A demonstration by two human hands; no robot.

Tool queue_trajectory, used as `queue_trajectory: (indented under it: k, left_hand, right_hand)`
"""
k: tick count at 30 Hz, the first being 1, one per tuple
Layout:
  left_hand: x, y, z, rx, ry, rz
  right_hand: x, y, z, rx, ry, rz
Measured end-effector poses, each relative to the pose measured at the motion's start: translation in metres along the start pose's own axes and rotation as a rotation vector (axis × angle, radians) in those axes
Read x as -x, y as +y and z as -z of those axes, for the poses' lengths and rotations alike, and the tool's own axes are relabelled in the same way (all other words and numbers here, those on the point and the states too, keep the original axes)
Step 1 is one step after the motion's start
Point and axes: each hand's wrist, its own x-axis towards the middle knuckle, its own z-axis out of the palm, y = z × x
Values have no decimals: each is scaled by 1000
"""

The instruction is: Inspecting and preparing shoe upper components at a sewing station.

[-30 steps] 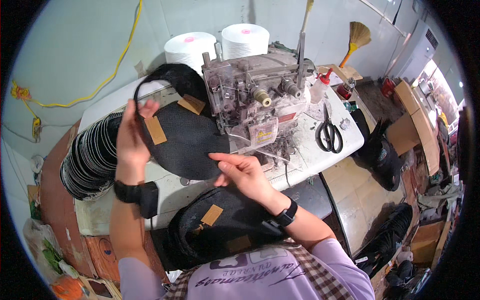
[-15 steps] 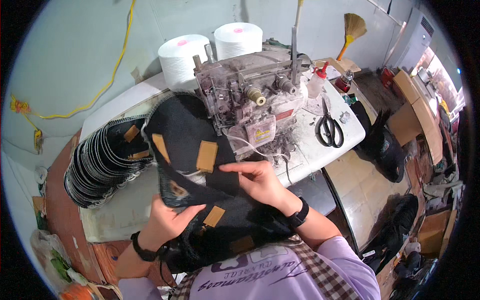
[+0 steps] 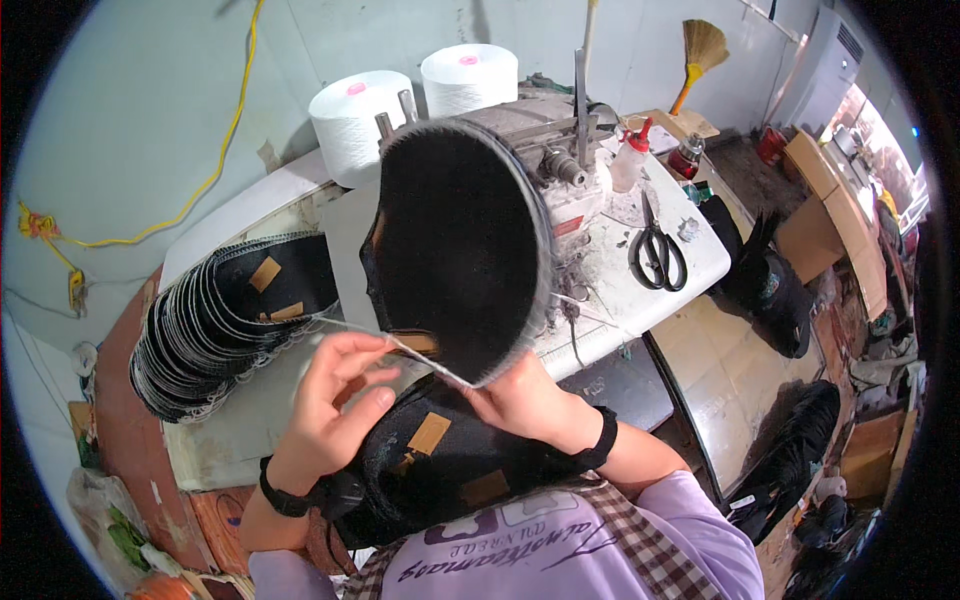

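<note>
A black fabric piece [image 3: 460,230] with a pale stitched edge stands raised before the sewing machine [image 3: 570,165]. My right hand [image 3: 525,400] pinches its lower corner, the fingers partly behind the cloth. Beside its lower left edge is my left hand [image 3: 345,400], fingers apart, fingertips close to a white thread [image 3: 350,325]. This thread runs from the piece toward a stack of similar black pieces [image 3: 200,330] with white-stitched rims at the left. On my lap lies more black fabric [image 3: 450,470] bearing tan patches [image 3: 428,434].
Two white thread cones [image 3: 470,82] stand behind the machine. Black-handled scissors [image 3: 658,258] and a red-capped bottle [image 3: 631,158] rest on the white tabletop [image 3: 700,245] to the right. Cardboard [image 3: 840,220] and black bundles [image 3: 790,450] lie farther right.
The black piece has been swung up and turned, so it now hides much of the machine. My left hand has let go of its edge and its fingers have spread.
</note>
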Motion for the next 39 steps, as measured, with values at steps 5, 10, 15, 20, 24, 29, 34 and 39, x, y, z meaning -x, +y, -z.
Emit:
queue_trajectory:
  k: [5, 10, 15, 20, 24, 29, 34, 39]
  left_hand:
    - [-29, -15, 13, 822, -68, 174]
    - [-57, -17, 38, -353, 282, -157]
    - [-82, -27, 52, -695, 593, -457]
    - [-82, 34, 57, -255, 321, -166]
    - [-35, 69, 40, -767, 137, -117]
    - [4, 38, 4, -1009, -20, -393]
    - [-17, -15, -5, -739, 134, -344]
    - [-68, -48, 51, -773, 517, 27]
  right_hand:
    - [-1, 14, -10, 47, 138, -146]
    - [-5, 20, -5, -37, 92, -25]
    - [-10, 19, -11, 48, 149, 76]
    - [-26, 19, -13, 141, 89, 35]
    - [-30, 21, -9, 217, 71, 12]
    - [-27, 26, 6, 72, 99, 1]
    - [-3, 7, -2, -95, 113, -301]
    - [15, 5, -11, 29, -230, -56]
